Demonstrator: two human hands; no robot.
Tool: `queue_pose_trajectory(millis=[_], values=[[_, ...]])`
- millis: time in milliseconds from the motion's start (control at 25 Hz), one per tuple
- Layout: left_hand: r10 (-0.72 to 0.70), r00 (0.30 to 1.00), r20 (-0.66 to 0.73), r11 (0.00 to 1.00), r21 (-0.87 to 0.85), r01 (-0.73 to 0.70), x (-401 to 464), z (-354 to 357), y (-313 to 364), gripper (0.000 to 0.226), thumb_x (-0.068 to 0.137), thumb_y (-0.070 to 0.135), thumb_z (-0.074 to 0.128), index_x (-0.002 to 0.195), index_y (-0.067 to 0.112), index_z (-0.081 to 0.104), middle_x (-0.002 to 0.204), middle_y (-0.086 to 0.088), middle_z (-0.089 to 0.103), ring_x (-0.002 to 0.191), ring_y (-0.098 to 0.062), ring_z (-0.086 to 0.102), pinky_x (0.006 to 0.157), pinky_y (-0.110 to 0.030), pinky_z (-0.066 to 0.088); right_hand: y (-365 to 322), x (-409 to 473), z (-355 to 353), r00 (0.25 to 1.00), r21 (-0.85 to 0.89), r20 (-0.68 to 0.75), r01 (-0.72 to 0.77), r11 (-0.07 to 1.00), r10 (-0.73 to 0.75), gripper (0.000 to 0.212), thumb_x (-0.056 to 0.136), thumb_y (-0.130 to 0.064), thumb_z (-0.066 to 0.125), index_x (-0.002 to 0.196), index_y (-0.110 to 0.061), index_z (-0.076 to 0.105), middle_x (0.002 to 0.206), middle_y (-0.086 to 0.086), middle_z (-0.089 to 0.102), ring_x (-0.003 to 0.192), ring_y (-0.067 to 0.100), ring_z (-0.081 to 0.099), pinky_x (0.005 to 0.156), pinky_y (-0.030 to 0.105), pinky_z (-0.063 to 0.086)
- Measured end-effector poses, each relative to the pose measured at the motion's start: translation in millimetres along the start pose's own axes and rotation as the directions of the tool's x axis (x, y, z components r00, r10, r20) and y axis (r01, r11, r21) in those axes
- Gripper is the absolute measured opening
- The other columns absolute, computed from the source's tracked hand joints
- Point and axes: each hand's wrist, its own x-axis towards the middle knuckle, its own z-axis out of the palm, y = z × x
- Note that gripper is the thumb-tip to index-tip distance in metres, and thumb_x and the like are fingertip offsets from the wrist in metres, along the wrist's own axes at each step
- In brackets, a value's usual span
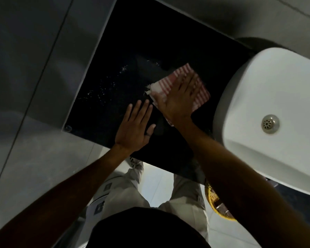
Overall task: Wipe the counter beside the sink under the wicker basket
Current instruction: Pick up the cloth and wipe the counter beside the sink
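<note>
- The counter was the biggest thing in front of me: a dark, glossy black slab running off to the left of the white sink, which sat right against its right edge.
- A scatter of water droplets was sitting on the left half of the slab, well clear of where the cloth was. My guess was that's where the next strokes needed to go.
- The wicker basket wasn't on the counter at all. I could only see a yellow woven sliver of it down low behind my right forearm, so honestly I can't tell what it was resting on.
- My right hand was flat and spread, fingers apart, palm pressing the cloth down onto the counter, not pinching it.
- My left hand was empty, fingers fanned out, laid flat on the bare counter just beside the cloth, bracing me.
- The cloth was folded, red-and-white striped with a frayed white corner, lying near the sink side.
- Tip: keep the whole palm flat for even pressure, work in overlapping passes from sink side out to the droplets, and refold once it's soaked.
</note>
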Motion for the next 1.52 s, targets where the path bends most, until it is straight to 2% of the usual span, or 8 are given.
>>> queue_pose_trajectory(millis=[280,400,680,880,1080,1200,1360,1520], values=[[0.007,1.0,-0.02,1.0,-0.004,-0.007,0.3,6.5,-1.3,0.069,0.109,0.051,0.031,0.164,0.011,0.021,0.174,-0.01,0.018,0.162,-0.03,0.012,0.132,-0.052,0.012,-52.0,87.7,-8.0,0.906,-0.113,0.103,0.421,0.9,-0.411,0.128,0.082,-0.098,0.019,0.163,0.002,0.021,0.17,0.031,0.012,0.16,0.047,0.008,0.129,0.063,0.006],[0.015,1.0,-0.004,1.0,0.025,-0.015,-0.2,-2.2,1.3,0.069,0.109,0.049,0.035,0.163,0.009,0.024,0.174,-0.012,0.02,0.162,-0.032,0.014,0.13,-0.054,0.017,-57.1,90.1,-21.4,0.873,-0.136,0.174,0.479,0.867,-0.455,0.122,0.087,-0.094,0.02,0.165,0.0,0.011,0.172,0.03,0.003,0.161,0.045,-0.001,0.129,0.063,0.002],[-0.078,0.98,-0.184,0.993,-0.107,0.059,37.2,-39.0,-11.8,0.069,0.108,0.046,0.038,0.158,-0.001,0.032,0.168,-0.023,0.028,0.159,-0.039,0.018,0.132,-0.052,0.008,0.0,-2.6,-22.7,0.97,0.193,-0.241,0.02,0.981,0.028,0.072,0.108,-0.047,0.036,0.163,-0.003,0.025,0.172,0.023,0.019,0.161,0.043,0.013,0.13,0.059,0.003],[0.24,0.97,-0.037,0.965,-0.102,-0.243,153.4,-65.5,-43.6,0.085,0.101,0.055,0.05,0.162,0.002,0.025,0.171,-0.019,0.023,0.16,-0.038,0.016,0.13,-0.058,0.012,32.5,-33.4,3.9,0.99,0.081,-0.04,-0.131,0.988,0.134,0.076,0.106,-0.053,0.028,0.164,-0.003,0.024,0.172,0.021,0.018,0.162,0.037,0.011,0.131,0.059,0.004],[0.444,0.88,0.171,0.874,0.133,-0.467,195.3,-49.7,-44.0,0.099,0.091,0.075,0.039,0.165,0.012,0.02,0.174,-0.011,0.018,0.161,-0.032,0.014,0.13,-0.058,0.009,34.8,-29.5,9.5,0.984,0.092,-0.113,-0.126,0.988,0.136,0.072,0.104,-0.048,0.037,0.163,-0.006,0.03,0.171,0.02,0.023,0.162,0.034,0.017,0.131,0.057,0.008],[0.379,0.922,0.074,0.917,0.105,-0.386,188.5,-40.2,-37.9,0.097,0.092,0.081,0.03,0.164,0.016,0.027,0.173,-0.008,0.024,0.161,-0.031,0.019,0.13,-0.057,0.013,35.5,-30.6,7.3,0.983,0.079,-0.123,-0.13,0.988,0.139,0.071,0.104,-0.046,0.038,0.163,-0.005,0.03,0.171,0.02,0.023,0.162,0.035,0.018,0.131,0.057,0.008],[0.044,0.999,-0.003,0.999,0.02,-0.044,171.5,-40.2,-27.2,0.095,0.09,0.08,0.034,0.163,0.019,0.03,0.172,-0.004,0.027,0.161,-0.032,0.019,0.131,-0.054,0.009,36.8,-31.0,5.3,0.982,0.122,-0.134,-0.115,0.986,0.131,0.069,0.105,-0.042,0.039,0.162,-0.003,0.032,0.17,0.022,0.024,0.161,0.037,0.019,0.13,0.058,0.009],[-0.335,0.942,0.015,0.938,-0.084,0.335,152.7,-34.3,-31.0,0.097,0.087,0.066,0.047,0.165,0.017,0.02,0.174,-0.008,0.018,0.161,-0.037,0.014,0.13,-0.058,0.007,38.1,-29.4,5.8,0.981,0.143,-0.148,-0.105,0.984,0.126,0.07,0.104,-0.044,0.035,0.161,-0.003,0.032,0.17,0.022,0.025,0.161,0.037,0.02,0.13,0.058,0.01]])
